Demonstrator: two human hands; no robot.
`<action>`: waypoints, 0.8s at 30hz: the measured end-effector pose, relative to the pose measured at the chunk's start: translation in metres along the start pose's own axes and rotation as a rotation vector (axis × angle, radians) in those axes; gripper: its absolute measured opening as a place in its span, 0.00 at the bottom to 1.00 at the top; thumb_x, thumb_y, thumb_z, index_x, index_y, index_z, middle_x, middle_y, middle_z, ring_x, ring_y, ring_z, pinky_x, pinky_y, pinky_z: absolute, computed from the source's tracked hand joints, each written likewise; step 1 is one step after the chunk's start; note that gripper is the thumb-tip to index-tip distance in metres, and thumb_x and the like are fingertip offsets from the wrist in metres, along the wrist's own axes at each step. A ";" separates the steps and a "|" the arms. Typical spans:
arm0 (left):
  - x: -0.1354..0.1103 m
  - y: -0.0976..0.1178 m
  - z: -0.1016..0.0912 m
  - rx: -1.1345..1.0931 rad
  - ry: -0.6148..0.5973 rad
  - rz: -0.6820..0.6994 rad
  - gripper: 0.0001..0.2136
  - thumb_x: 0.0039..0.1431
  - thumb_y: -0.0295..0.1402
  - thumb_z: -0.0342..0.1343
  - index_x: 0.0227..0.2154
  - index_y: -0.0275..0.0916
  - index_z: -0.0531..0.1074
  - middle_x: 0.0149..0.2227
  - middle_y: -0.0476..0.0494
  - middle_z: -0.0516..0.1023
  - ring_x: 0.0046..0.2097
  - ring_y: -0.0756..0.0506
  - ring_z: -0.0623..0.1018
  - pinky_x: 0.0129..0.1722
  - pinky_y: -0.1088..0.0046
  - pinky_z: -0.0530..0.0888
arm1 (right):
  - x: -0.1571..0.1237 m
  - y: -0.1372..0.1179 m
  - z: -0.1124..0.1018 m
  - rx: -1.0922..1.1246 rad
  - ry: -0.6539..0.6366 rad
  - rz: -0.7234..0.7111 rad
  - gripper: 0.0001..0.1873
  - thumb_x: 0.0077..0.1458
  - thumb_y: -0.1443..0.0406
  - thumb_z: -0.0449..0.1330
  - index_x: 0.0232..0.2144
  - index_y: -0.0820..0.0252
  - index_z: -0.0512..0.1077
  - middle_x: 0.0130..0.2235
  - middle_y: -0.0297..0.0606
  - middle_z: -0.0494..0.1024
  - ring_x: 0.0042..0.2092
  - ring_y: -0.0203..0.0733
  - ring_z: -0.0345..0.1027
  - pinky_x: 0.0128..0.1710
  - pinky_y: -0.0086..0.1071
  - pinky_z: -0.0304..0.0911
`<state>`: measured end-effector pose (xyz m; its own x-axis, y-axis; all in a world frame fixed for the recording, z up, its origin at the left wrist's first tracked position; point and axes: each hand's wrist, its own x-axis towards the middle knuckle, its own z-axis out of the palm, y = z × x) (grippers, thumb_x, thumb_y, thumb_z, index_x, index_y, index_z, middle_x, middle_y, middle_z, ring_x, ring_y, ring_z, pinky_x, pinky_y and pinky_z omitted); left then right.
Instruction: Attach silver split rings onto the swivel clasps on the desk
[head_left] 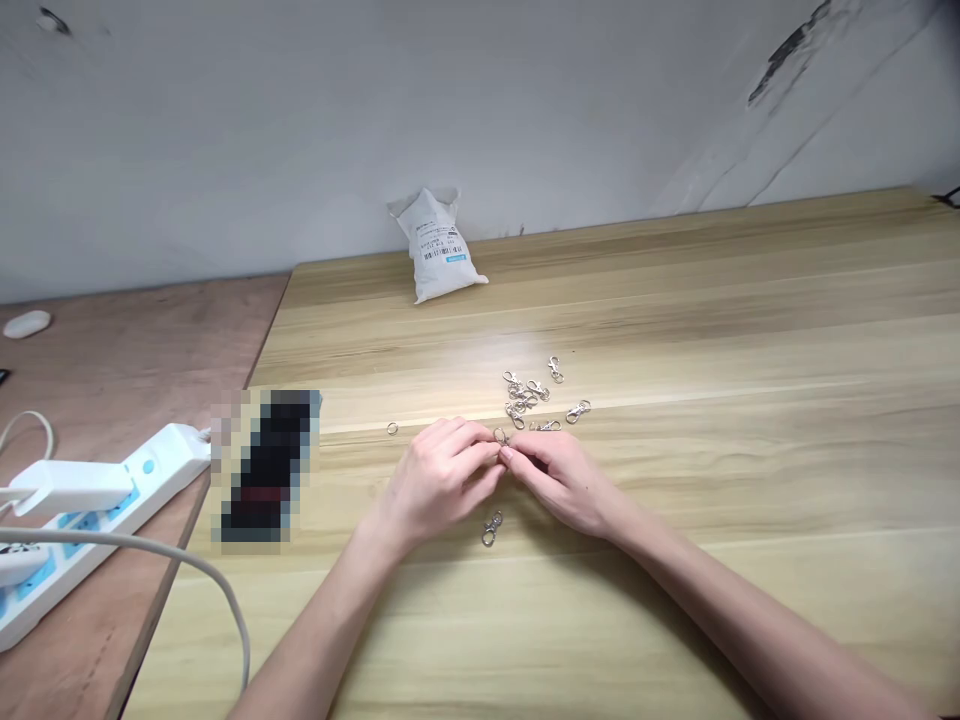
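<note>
My left hand (448, 468) and my right hand (559, 475) meet fingertip to fingertip over the table. Between their pinched fingers a small metal ring (501, 437) pokes up; whether a clasp hangs from it is hidden by the fingers. Just beyond the hands lies a loose pile of silvery swivel clasps (519, 393), several with rings. Single clasps lie apart from it: one clasp at the back (555, 369), another to the right (578, 411), and one nearer me (492, 528) below the hands. Left of my left hand rests a lone metal ring (392, 428).
A white printed parcel bag (442, 250) leans near the wall. At left, a blurred-out dark object (266, 465) lies on the wooden table (675, 610). A white power strip (161, 470) with plugs sits on the adjoining brown surface, and a grey cable (217, 575) loops onto the table.
</note>
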<state>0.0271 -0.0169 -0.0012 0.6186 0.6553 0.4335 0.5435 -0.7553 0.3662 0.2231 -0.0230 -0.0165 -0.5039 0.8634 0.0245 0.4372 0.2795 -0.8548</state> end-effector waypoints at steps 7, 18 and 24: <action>0.002 0.005 0.004 0.074 0.028 -0.040 0.04 0.60 0.28 0.54 0.32 0.37 0.73 0.35 0.43 0.80 0.37 0.45 0.77 0.35 0.68 0.72 | 0.001 0.001 0.001 0.055 0.014 0.025 0.20 0.65 0.61 0.47 0.21 0.59 0.57 0.22 0.29 0.57 0.25 0.32 0.50 0.27 0.29 0.47; 0.000 0.004 0.002 0.053 0.092 -0.019 0.06 0.60 0.24 0.54 0.37 0.39 0.74 0.37 0.43 0.80 0.38 0.46 0.77 0.35 0.69 0.72 | 0.004 0.003 -0.002 0.374 0.026 0.120 0.16 0.64 0.58 0.51 0.28 0.60 0.69 0.23 0.30 0.66 0.24 0.32 0.56 0.24 0.27 0.54; 0.002 0.006 -0.002 -0.084 0.215 -0.029 0.07 0.59 0.23 0.57 0.38 0.40 0.74 0.35 0.44 0.78 0.36 0.48 0.76 0.34 0.71 0.72 | 0.008 0.003 -0.008 0.801 0.039 0.244 0.17 0.56 0.57 0.62 0.45 0.61 0.73 0.26 0.32 0.71 0.22 0.30 0.57 0.21 0.27 0.56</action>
<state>0.0307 -0.0200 0.0039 0.4632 0.6668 0.5838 0.5048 -0.7400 0.4446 0.2269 -0.0121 -0.0150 -0.4316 0.8787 -0.2039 -0.1384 -0.2878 -0.9476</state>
